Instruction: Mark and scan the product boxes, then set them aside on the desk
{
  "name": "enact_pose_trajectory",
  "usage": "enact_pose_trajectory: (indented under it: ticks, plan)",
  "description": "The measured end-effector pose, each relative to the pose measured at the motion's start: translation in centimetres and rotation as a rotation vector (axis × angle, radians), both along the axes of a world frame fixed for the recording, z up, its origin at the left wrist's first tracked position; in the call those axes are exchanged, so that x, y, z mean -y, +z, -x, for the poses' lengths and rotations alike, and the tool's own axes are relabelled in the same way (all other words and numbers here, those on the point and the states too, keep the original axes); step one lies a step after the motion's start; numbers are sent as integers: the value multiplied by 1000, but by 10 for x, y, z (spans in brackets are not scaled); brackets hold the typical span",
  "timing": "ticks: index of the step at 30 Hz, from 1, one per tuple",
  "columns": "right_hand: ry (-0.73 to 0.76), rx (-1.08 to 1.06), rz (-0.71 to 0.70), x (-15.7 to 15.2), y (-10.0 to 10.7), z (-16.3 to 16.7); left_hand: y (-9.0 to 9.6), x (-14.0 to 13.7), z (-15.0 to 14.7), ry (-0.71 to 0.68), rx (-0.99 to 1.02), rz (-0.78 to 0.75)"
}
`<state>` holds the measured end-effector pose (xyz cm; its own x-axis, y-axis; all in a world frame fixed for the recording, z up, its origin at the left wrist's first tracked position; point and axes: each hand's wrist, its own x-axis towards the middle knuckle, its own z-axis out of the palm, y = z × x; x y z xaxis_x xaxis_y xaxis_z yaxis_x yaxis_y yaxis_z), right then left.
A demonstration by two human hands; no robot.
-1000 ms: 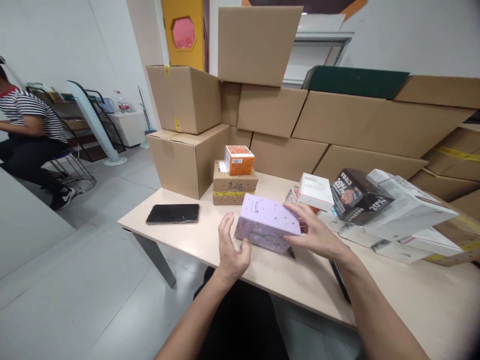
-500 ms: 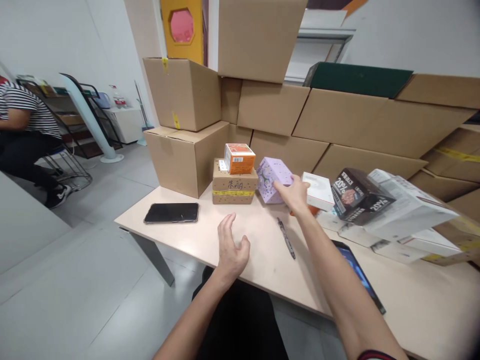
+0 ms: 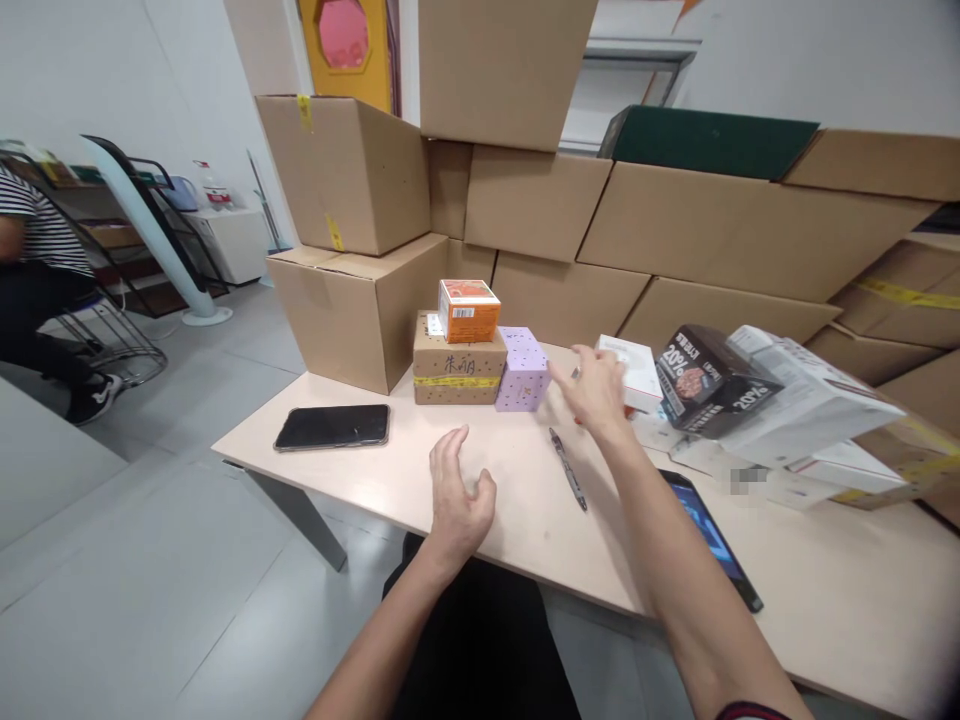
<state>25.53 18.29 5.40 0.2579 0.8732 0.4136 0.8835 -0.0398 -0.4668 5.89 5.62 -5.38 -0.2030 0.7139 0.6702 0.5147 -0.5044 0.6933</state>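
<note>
R hand [image 3: 596, 395] empty, fingers loosely spread, palm down, hovering just right of lilac box [image 3: 523, 369] w/ small gap, not touching. Lilac box w/ dark speckles stands on table [image 3: 420, 470], upright, its left face against brown taped carton [image 3: 458, 372]. Carton has yellow tape strip + handwritten marks on front. Orange box [image 3: 468, 309] w/ barcode label sits on top of carton, near its middle.

L hand [image 3: 457, 493] also empty, fingers curled but open, hanging over table's near edge, holds nothing. Cannot tell if heel of palm touches tabletop.

Black pen [image 3: 568, 470] lies on table between both hands, under R forearm line, pointing away from wearer. Black phone [image 3: 332, 427] lies flat, screen up, well left of L hand near table's left end. Tablet [image 3: 709, 538] w/ lit bluish screen partly hidden by R forearm.

White box [image 3: 637, 368] just behind R hand, partly covered by fingers. Dark box w/ "20%" print [image 3: 701, 383] leans on pile of white cartons [image 3: 810, 420] at right. Big cardboard cartons [image 3: 675, 240] stacked as wall behind table.

Far left: seated person in striped shirt [image 3: 37, 240], only partly in view, on chair, well apart from table.
</note>
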Motion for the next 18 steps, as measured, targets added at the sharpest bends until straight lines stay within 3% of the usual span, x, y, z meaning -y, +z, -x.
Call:
enact_pose_trajectory:
  ticks: [2, 4, 7, 11, 13, 18]
  plan:
    - [-183, 142, -34, 4, 4, -18, 0, -1, 0, -1, -10, -4]
    - [-319, 245, 30, 4, 1, -33, 0, -2, -1, 0, -22, -2]
    - [-347, 259, 162, 1, -10, -46, 0, -3, -1, 0, -38, 14]
    - [-334, 251, 146, 4, -17, -48, 1, -3, 1, -2, -34, 42]
    - [-343, 222, 74, 13, -11, -50, 1, -2, 2, -3, -20, 61]
    - [-269, -1, -336, 67, 18, -65, 2, -2, 1, -23, 53, 100]
